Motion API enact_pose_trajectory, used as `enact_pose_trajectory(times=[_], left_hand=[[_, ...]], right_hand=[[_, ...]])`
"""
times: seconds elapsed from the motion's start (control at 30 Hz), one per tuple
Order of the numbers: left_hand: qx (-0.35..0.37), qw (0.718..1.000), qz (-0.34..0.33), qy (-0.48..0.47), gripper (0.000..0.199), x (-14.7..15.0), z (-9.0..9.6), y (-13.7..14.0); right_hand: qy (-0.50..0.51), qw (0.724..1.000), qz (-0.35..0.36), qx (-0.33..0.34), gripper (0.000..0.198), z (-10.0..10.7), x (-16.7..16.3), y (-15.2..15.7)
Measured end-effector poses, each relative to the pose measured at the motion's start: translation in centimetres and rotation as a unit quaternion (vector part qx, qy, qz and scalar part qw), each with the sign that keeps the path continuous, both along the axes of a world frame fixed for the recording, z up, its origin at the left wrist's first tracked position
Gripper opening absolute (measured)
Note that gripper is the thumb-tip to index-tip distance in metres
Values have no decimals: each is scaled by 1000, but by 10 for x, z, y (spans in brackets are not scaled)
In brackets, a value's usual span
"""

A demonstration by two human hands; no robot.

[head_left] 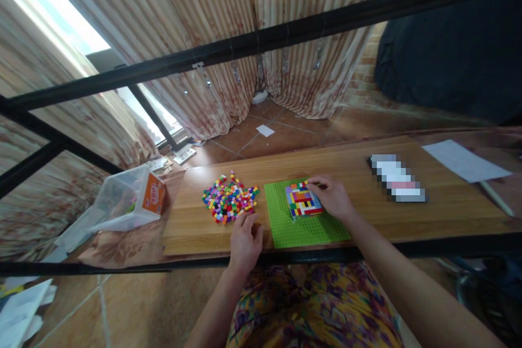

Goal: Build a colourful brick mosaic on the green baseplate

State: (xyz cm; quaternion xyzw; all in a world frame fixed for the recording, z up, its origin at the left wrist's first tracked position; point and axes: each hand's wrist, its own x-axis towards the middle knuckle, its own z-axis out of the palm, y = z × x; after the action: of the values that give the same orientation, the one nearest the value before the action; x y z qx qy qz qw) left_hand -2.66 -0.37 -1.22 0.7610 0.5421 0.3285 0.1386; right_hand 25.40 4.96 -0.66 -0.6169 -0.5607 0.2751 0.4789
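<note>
A low block built from many-coloured toy bricks (pixel 304 202) sits on a green studded baseplate (pixel 281 231). My right hand (pixel 335 197) reaches over from the right, thumb and forefinger pinched at the block's far edge. Whatever is between those fingertips is too small to make out. Left of the baseplate lies a loose pile of small coloured bricks (pixel 228 201). At the pile's near right edge is my left hand (pixel 246 242), its fingers loosely bent and the thumb apart from them. I see nothing held in it.
A clear plastic box (pixel 122 196) with an orange label stands left of the wooden board (pixel 187 234). On the right lie a phone (pixel 397 179) with a blurred screen, a white paper sheet (pixel 465 160) and a pen (pixel 495 198). A black bar (pixel 269 41) crosses beyond the table.
</note>
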Motion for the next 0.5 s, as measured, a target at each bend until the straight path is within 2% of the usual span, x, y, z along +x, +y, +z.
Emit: enact_pose_trajectory(times=[0.17,0.5], left_hand=[[-1,1000,-8,-19,20,0,-1,2],[-9,999,-13,-29,19,-1,-3,3]], right_hand=[[-4,999,35,-21,28,1,7,2],[-75,978,192,-37,29,23,23,13]])
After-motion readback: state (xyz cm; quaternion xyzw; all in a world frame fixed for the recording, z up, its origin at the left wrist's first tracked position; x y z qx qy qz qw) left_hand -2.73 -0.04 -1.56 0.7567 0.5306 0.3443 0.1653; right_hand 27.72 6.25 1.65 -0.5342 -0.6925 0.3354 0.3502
